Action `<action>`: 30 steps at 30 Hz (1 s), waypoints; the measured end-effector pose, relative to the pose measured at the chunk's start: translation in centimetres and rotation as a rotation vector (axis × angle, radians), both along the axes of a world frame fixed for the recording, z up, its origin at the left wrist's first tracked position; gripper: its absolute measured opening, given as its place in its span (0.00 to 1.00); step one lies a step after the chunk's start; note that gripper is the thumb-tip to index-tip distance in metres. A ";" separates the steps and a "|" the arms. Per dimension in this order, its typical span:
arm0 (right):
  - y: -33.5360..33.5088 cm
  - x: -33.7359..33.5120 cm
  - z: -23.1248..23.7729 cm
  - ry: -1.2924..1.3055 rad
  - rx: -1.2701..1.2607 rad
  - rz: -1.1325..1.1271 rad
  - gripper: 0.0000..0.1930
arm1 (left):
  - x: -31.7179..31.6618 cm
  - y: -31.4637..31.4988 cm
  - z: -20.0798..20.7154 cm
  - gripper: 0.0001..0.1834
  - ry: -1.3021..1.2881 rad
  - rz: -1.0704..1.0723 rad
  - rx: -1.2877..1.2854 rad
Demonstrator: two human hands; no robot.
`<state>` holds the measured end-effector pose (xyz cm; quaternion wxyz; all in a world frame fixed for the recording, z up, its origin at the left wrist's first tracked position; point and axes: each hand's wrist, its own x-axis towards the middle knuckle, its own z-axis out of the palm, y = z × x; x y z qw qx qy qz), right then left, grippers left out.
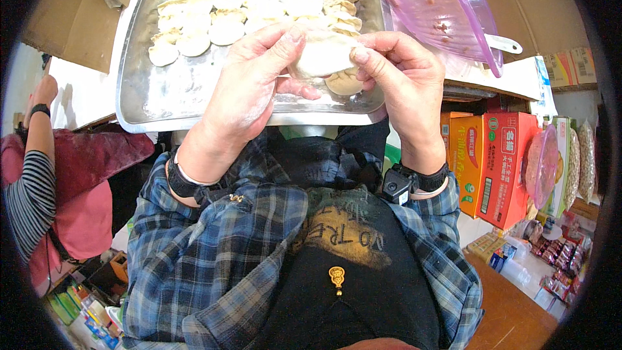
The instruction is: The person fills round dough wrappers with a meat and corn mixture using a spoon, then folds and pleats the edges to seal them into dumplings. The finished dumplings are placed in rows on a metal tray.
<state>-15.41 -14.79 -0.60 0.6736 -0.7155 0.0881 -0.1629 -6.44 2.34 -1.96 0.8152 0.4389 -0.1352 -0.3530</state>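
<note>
Between my two hands a pale dumpling wrapper [324, 55] is held up above the front edge of a metal tray. My left hand [253, 78] pinches its left side between thumb and fingers. My right hand [402, 68] grips its right side, the thumb pressed on the rim. Whether filling lies inside the wrapper cannot be seen. Just beneath it rests a finished dumpling [345, 83] near the tray's front. Rows of pleated dumplings [227, 29] cover the far part of the metal tray [146, 100], whose near floor is dusted with flour.
A purple plastic bowl [427, 6] with bits of filling and a white handle [504, 44] leans at the right. Cardboard [71, 19] stands behind on the left. Red and orange boxes [505, 162] sit lower right. Another person's arm [39, 110] is at the left.
</note>
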 end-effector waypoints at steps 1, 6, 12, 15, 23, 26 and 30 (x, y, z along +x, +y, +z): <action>0.0 0.0 0.0 0.036 0.011 -0.033 0.08 | 0.0 -0.1 -0.1 0.14 -0.016 0.004 0.011; 0.4 0.7 -0.2 -0.071 -0.010 0.005 0.07 | 0.0 0.0 -0.1 0.14 -0.153 -0.044 0.083; 0.3 1.1 -0.3 -0.074 -0.005 -0.045 0.09 | -0.4 -0.2 0.1 0.13 -0.092 -0.029 -0.002; 0.3 1.1 -0.1 -0.076 0.101 -0.053 0.10 | 0.0 -0.1 -0.1 0.11 -0.068 -0.001 0.066; 0.9 1.1 0.3 -0.016 0.162 0.025 0.10 | -0.1 -0.1 -0.1 0.08 -0.107 -0.009 0.094; 0.8 1.1 0.3 -0.019 0.099 -0.014 0.09 | -0.3 -0.1 0.1 0.08 -0.070 -0.020 0.092; 1.0 1.2 0.0 -0.106 -0.079 0.083 0.12 | 0.3 0.2 0.1 0.10 -0.169 -0.087 0.188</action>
